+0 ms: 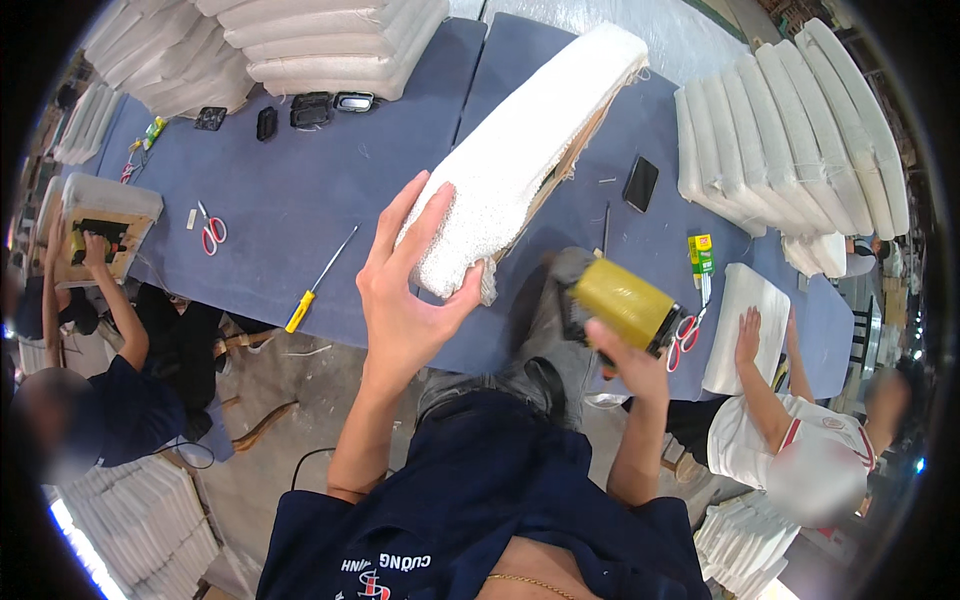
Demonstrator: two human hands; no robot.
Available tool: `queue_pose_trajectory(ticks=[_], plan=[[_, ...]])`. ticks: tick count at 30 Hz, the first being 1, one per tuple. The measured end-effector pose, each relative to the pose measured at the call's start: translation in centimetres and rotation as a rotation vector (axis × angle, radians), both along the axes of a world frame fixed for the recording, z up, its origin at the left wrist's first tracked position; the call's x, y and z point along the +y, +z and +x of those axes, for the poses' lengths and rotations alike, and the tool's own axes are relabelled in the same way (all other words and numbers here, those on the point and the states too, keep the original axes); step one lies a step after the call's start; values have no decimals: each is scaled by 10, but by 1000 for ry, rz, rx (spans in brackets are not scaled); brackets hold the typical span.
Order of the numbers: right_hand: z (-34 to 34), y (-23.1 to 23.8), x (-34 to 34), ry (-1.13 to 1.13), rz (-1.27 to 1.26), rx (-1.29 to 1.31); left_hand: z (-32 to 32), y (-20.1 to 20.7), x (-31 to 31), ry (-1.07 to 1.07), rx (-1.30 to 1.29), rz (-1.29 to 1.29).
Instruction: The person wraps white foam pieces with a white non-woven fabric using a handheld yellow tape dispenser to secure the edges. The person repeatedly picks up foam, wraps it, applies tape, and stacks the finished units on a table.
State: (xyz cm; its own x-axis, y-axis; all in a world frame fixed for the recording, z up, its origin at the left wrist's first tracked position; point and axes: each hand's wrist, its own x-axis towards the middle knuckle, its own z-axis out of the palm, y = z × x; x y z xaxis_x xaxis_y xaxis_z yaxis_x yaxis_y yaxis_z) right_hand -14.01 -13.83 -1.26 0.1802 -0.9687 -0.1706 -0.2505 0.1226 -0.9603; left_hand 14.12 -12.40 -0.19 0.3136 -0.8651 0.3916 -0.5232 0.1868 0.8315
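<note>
My left hand [415, 265] grips the near end of a white fabric-covered seat cushion [535, 130], its fingers spread over the fabric and the thumb at the lower corner. The cushion is tilted on its edge over the blue table [270, 170], and a strip of its brown underside shows on the right. Loose fabric bunches beside my thumb. My right hand [635, 360] is closed round a yellow-and-black power tool [625, 303], blurred by motion, just right of the cushion and apart from it. The tool's exact kind is unclear.
A yellow-handled screwdriver [302, 310], red-handled scissors [213, 232] and a phone [641, 184] lie on the table. More scissors [684, 335] lie by a green-yellow box [700, 256]. Cushion stacks [790, 130] stand at the back. Co-workers handle cushions at left [130, 195] and right [748, 315].
</note>
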Motion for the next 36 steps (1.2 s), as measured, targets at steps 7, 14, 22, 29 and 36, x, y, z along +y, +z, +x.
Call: queue_pose_trajectory(ticks=[7, 14, 22, 29, 36], plan=[[-161, -182, -4, -237, -9, 513, -10, -5, -12, -60, -152, -135], [-223, -305, 37, -425, 232, 869, -23, 3, -21, -310, -319, -138], [-20, -58, -20, -202, 241, -570, -35, 47, -42, -674, -649, 81], [57, 9, -22, -360, 206, -771, -43, 49, -49, -838, -624, 115], [84, -4, -9, -553, 142, -786, -34, 46, -45, -869, -611, 108]])
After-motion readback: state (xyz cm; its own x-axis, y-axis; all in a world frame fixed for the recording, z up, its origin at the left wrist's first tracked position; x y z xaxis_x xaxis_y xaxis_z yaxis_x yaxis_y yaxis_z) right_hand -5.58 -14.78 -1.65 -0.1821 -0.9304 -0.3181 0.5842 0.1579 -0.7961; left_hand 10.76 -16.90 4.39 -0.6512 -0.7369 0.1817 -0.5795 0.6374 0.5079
